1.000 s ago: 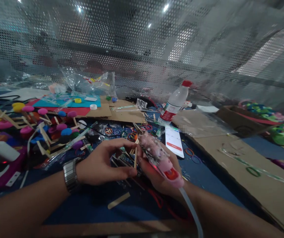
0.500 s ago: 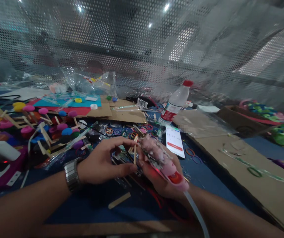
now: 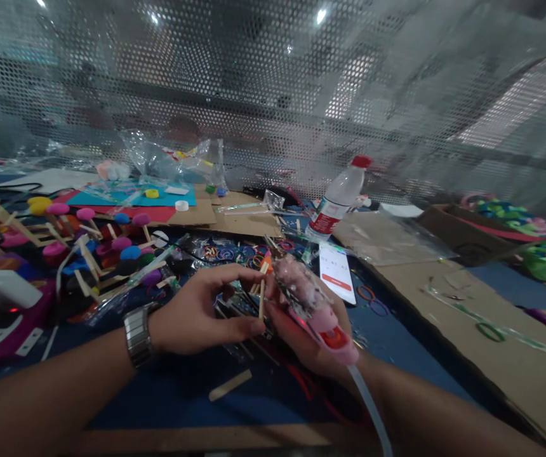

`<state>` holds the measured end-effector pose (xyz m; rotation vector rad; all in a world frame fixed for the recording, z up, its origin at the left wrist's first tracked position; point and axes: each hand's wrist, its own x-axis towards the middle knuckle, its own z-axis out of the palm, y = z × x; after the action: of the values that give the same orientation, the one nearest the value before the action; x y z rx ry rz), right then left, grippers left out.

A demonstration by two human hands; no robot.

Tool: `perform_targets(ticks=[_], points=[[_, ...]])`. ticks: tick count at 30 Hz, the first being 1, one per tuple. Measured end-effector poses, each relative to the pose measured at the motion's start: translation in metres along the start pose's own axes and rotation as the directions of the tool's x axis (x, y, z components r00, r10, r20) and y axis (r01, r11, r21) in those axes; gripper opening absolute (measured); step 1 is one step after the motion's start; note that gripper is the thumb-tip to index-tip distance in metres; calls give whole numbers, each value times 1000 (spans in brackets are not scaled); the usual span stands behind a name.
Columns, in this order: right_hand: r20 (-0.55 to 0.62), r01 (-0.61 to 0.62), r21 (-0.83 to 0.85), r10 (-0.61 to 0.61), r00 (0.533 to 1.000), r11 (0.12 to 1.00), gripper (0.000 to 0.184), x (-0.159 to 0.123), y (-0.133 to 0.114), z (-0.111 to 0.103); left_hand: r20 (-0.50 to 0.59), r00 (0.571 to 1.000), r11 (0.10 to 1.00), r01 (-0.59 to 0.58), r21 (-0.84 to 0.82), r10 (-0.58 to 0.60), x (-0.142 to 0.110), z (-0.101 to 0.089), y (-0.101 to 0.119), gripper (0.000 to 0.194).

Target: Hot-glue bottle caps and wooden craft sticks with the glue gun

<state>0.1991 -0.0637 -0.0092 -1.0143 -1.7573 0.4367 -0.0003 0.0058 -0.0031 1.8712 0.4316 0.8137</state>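
Note:
My left hand [image 3: 206,304], with a metal-band watch [image 3: 138,335] at the wrist, pinches a small wooden stick [image 3: 262,301] between thumb and forefinger. The stick stands nearly upright. In my right hand [image 3: 296,330] is a pink hot glue gun [image 3: 323,314], its metal nozzle pointing away and up to the left. Clumps of dried glue cover its front, and a translucent glue stick [image 3: 371,406] trails from its back end. The right fingers are partly hidden behind the gun. On the blue table below lies a loose flat wooden stick [image 3: 230,385].
A phone [image 3: 336,274] and a red-capped bottle [image 3: 337,200] stand beyond my right hand. Wooden sticks with colourful pom-poms [image 3: 120,244] heap up on the left. Cardboard [image 3: 458,324] and a brown box [image 3: 463,231] lie to the right. Several rubber bands [image 3: 256,261] are scattered behind the hands.
The glue gun has shifted slightly, its nozzle now a little higher and clearer of the stick. My left hand keeps its pinch on the stick, almost still.

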Motion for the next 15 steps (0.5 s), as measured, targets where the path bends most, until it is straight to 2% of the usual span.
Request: perform_targets(ticks=[3, 9, 15], points=[[3, -43, 25, 43, 999, 999, 14, 0, 0, 1, 19, 1000, 1000, 6, 3, -7, 0, 0, 0, 45], [16, -47, -60, 48, 999, 997, 11, 0, -3, 0, 31, 999, 999, -24, 45, 23, -1, -2, -3, 43], [16, 42, -88, -41, 999, 995, 11, 0, -9, -2, -8, 996, 990, 91, 110, -90, 0, -3, -4, 52]])
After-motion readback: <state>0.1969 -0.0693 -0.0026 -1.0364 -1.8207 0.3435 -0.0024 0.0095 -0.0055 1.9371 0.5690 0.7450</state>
